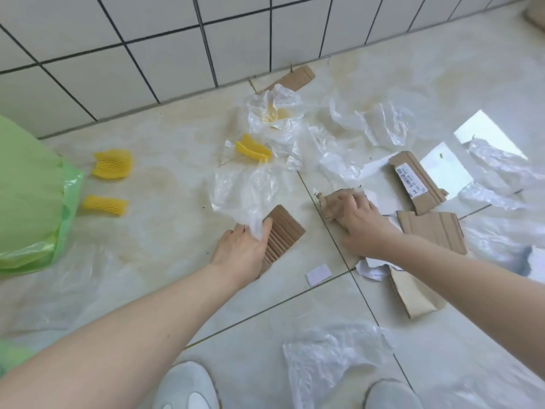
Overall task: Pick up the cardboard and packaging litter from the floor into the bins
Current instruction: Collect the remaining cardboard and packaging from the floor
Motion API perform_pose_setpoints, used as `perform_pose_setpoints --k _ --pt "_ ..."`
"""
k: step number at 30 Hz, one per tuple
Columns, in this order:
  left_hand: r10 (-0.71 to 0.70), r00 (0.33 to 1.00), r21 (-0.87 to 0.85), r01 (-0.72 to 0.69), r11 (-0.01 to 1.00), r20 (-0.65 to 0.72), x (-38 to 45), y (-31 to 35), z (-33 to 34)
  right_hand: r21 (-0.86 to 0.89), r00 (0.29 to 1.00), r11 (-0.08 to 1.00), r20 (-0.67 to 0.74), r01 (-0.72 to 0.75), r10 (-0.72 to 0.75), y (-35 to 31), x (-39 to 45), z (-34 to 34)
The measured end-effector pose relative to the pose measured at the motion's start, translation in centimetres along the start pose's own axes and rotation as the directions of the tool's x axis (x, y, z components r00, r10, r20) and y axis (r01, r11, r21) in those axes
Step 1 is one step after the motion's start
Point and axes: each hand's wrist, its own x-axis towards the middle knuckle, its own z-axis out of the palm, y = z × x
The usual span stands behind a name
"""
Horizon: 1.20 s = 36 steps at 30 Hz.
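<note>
My left hand (240,249) grips a ribbed brown cardboard piece (284,234) together with the edge of a clear plastic sheet (244,190) on the tiled floor. My right hand (358,222) reaches over a torn cardboard scrap (331,203), its fingers curling onto it. More cardboard lies around: a labelled strip (415,181), a ribbed piece (433,231), a folded piece (413,296) and one by the wall (298,78). A bin with a green bag (35,202) stands at the left edge.
Yellow foam nets (113,163) (104,204) (253,149) lie left of centre. Clear plastic bags (275,113) (380,119) (333,358) are spread over the floor. A white paper scrap (318,274) lies near my white shoes (185,388). A white tiled wall (177,39) bounds the far side.
</note>
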Motion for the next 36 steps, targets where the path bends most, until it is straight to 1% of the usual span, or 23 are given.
perform_pose_setpoints --k 2,4,5,8,11,13,16,19,21,23,26,29,30,33,36 --pt "0.002 1.000 0.059 -0.001 0.998 -0.023 -0.4 0.1 0.4 0.102 0.999 0.994 -0.025 0.032 -0.029 0.1 -0.3 -0.4" --pt "0.001 0.999 0.088 0.002 0.996 -0.039 -0.9 0.4 1.0 0.169 0.997 0.984 -0.061 0.060 -0.050 0.3 -0.5 -0.8" --pt "-0.011 0.999 0.084 0.015 0.996 -0.046 -1.2 0.7 1.3 0.217 0.996 0.974 -0.079 0.058 -0.042 0.3 -0.6 -1.0" --pt "-0.043 0.998 0.074 0.046 0.996 -0.040 -1.7 1.8 2.0 0.424 0.994 0.906 -0.103 0.003 0.045 0.4 -1.1 -1.9" --pt "-0.048 0.998 0.071 0.050 0.996 -0.033 -1.9 2.8 2.1 0.481 0.986 0.876 -0.152 0.020 0.061 0.6 -1.8 -2.7" --pt "-0.050 0.999 0.019 0.050 0.999 -0.020 -2.2 3.4 1.8 0.512 0.982 0.858 -0.181 0.041 0.061 0.8 -2.5 -3.3" --pt "-0.055 0.998 -0.093 0.059 0.994 0.037 -3.1 4.3 1.4 0.555 0.972 0.831 -0.209 0.032 0.102 1.3 -4.0 -4.0" --pt "-0.034 0.999 -0.174 0.037 0.984 0.020 -4.0 5.0 1.3 0.596 0.956 0.803 -0.235 0.000 0.174 2.7 -5.6 -4.1" --pt "0.020 1.000 -0.222 -0.018 0.975 0.008 -4.5 5.4 1.2 0.606 0.942 0.795 -0.248 -0.033 0.228 4.0 -6.9 -3.8" --pt "0.106 0.994 -0.278 -0.099 0.955 0.011 -4.7 5.8 1.0 0.633 0.919 0.770 -0.255 -0.076 0.300 5.6 -8.3 -3.3" --pt "0.192 0.981 -0.312 -0.187 0.932 -0.015 -4.6 6.5 0.4 0.748 0.901 0.652 -0.188 -0.126 0.390 8.0 -10.7 -2.4" --pt "0.242 0.970 -0.318 -0.236 0.918 -0.020 -4.0 6.8 -0.5 0.803 0.923 0.580 -0.107 -0.139 0.369 10.3 -12.9 -1.2" --pt "0.242 0.970 -0.324 -0.238 0.915 -0.028 -3.7 6.8 -0.9 0.804 0.930 0.575 -0.079 -0.154 0.360 10.9 -13.4 -0.8" --pt "0.222 0.974 -0.349 -0.221 0.910 -0.039 -2.8 6.8 -1.9 0.763 0.933 0.612 -0.035 -0.207 0.359 12.2 -14.3 0.5" --pt "0.275 0.961 -0.340 -0.244 0.908 0.044 -1.8 6.6 -2.6 0.742 0.934 0.629 -0.014 -0.230 0.357 12.6 -14.1 0.9"
